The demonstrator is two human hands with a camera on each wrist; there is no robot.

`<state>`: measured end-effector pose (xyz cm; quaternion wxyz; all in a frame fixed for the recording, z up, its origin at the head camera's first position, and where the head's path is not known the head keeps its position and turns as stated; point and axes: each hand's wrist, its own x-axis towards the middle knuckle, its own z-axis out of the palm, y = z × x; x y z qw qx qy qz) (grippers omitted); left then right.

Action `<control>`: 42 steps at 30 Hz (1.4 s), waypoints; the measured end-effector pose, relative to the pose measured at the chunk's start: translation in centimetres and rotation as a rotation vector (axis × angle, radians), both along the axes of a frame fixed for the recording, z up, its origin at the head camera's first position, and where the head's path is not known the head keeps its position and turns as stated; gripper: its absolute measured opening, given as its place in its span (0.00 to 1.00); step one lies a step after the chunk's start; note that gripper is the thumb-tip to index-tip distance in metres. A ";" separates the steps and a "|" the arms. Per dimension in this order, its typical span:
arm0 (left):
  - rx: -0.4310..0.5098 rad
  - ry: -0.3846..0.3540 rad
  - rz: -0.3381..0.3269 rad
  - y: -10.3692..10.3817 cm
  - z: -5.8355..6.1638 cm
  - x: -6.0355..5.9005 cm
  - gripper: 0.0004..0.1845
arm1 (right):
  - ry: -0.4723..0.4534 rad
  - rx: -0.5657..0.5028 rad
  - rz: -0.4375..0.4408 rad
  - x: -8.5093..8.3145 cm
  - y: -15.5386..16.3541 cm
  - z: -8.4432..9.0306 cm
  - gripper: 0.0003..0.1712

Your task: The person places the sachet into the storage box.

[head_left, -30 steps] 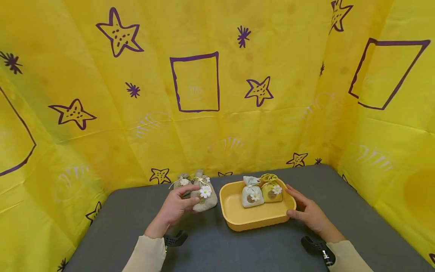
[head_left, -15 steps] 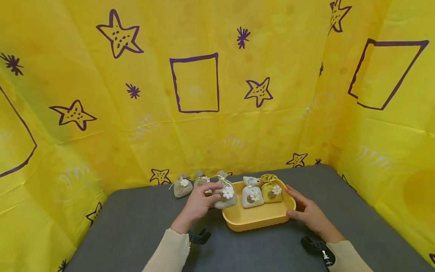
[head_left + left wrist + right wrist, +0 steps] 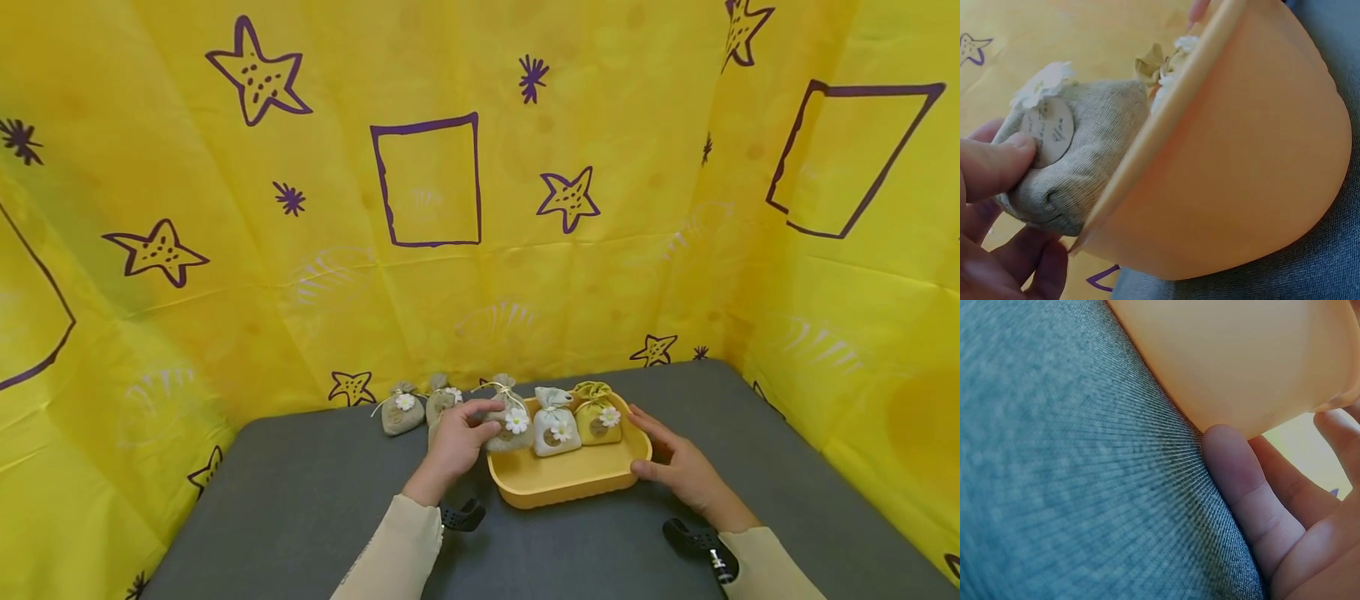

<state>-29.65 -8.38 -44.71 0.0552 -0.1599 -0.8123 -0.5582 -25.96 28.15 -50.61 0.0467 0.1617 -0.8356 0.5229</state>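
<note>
Creased yellow fabric (image 3: 420, 304), printed with purple starfish (image 3: 260, 77) and spiky bursts (image 3: 533, 80), walls the back and both sides. A tabletop (image 3: 322, 500) with a dark grey woven surface spreads below.

Held taupe pouch (image 3: 510, 441) nearer white pouch (image 3: 557, 447)

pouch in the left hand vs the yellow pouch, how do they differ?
Color: the held pouch is grayish beige; the yellow pouch is yellow.
Support: the left hand pinches the held pouch; the yellow pouch sits in the tray.
Place: held pouch at the tray's left end, yellow pouch toward its right.
Shared: white flower, round label.
</note>
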 end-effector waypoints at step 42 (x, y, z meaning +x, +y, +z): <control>0.078 -0.040 0.001 1.3 -3.4 -1.0 0.09 | 0.044 -0.012 0.026 -0.2 0.2 -0.3 0.41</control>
